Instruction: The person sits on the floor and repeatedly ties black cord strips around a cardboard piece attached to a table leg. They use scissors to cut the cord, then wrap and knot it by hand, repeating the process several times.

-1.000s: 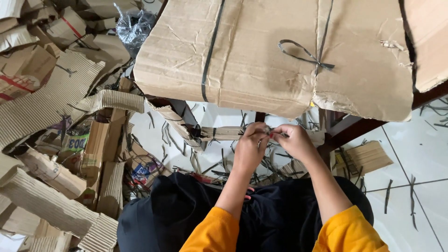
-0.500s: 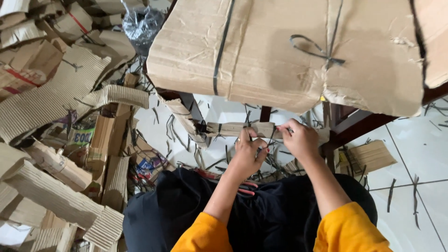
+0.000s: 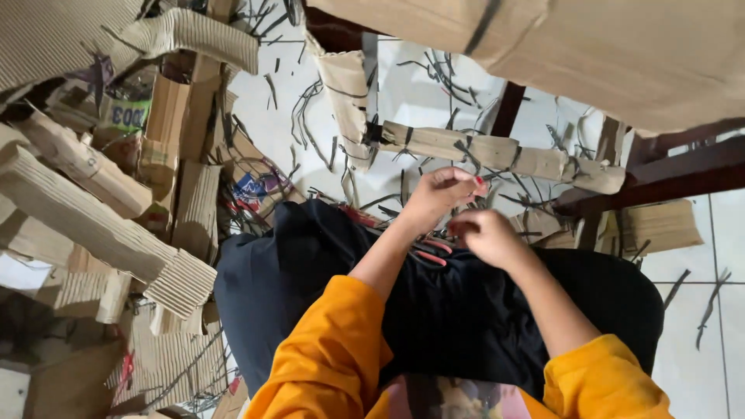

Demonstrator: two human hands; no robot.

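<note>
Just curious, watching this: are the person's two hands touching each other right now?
Apart. The head view shows a narrow strip of dark cloth between the left hand and the right hand, the left sitting higher and both loosely curled above the lap.

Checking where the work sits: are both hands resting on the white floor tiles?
No: the left hand and right hand are raised together above the black-clothed lap, not on the floor tiles.
</note>
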